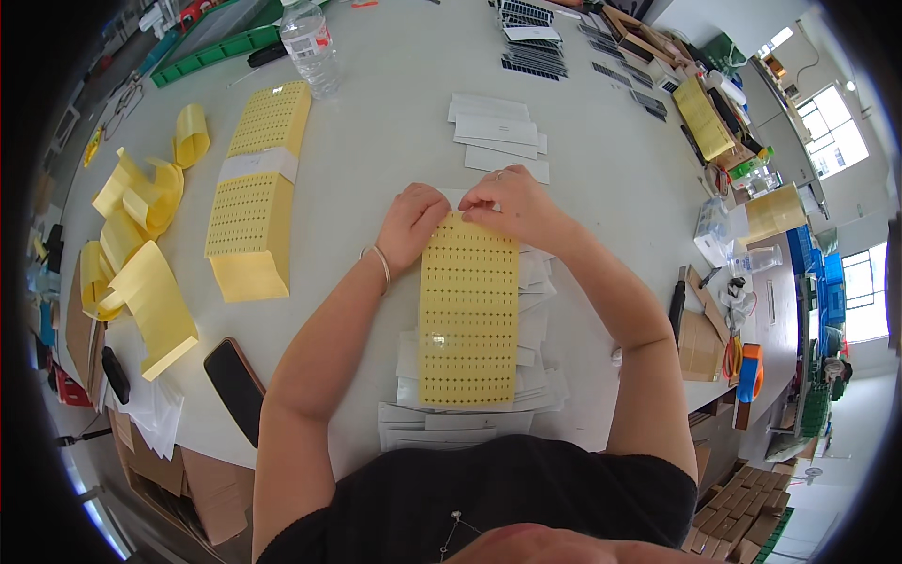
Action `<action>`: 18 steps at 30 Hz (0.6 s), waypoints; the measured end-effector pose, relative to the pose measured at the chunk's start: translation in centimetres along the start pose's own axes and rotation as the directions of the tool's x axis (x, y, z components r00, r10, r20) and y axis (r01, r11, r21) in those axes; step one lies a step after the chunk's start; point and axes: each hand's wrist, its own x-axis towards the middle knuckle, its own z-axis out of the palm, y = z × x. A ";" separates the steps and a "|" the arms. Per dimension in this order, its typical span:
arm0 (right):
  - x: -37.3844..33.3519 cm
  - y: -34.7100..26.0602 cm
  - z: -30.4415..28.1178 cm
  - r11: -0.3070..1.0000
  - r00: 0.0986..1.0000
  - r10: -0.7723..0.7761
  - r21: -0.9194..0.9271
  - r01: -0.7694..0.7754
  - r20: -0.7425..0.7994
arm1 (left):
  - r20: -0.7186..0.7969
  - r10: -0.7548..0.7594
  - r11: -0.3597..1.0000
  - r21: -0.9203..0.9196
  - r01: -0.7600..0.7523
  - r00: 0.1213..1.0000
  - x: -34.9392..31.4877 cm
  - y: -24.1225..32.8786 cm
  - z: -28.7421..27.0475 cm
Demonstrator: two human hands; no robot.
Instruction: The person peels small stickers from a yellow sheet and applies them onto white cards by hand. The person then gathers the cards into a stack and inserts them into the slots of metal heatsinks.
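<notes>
We have the yellow sheet (468,315) over white cards (532,324) on the table (371,122); our L hand (412,224) and R hand (515,209) are at its top edge w/ fingers curled; if clamped, we cannot tell.

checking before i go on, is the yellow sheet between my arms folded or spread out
Spread out: the yellow sheet lies flat, its rows of marks showing down its length, no fold visible.

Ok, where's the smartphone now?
In the head view, the smartphone lies on the left of the table, between the left forearm and the curled yellow strips.
</notes>
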 end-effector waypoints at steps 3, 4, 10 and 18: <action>0.1 0.5 0.3 1.000 1.000 0.017 -0.018 -0.017 -0.025 | -0.007 -0.053 0.997 -0.054 0.053 0.999 -0.1 0.0 0.2; -0.1 0.7 0.5 0.998 0.998 -0.002 -0.067 -0.003 -0.070 | -0.007 -0.052 0.997 -0.056 0.052 0.999 0.0 0.1 0.2; -0.2 0.2 2.5 0.957 0.948 -0.198 -0.256 0.132 -0.249 | 0.003 -0.095 0.995 0.038 0.095 0.995 0.0 0.2 0.3; -0.2 2.4 0.9 0.987 0.922 -0.153 -0.100 0.125 -0.355 | 0.014 -0.085 0.992 0.094 0.083 0.996 -0.2 0.1 0.3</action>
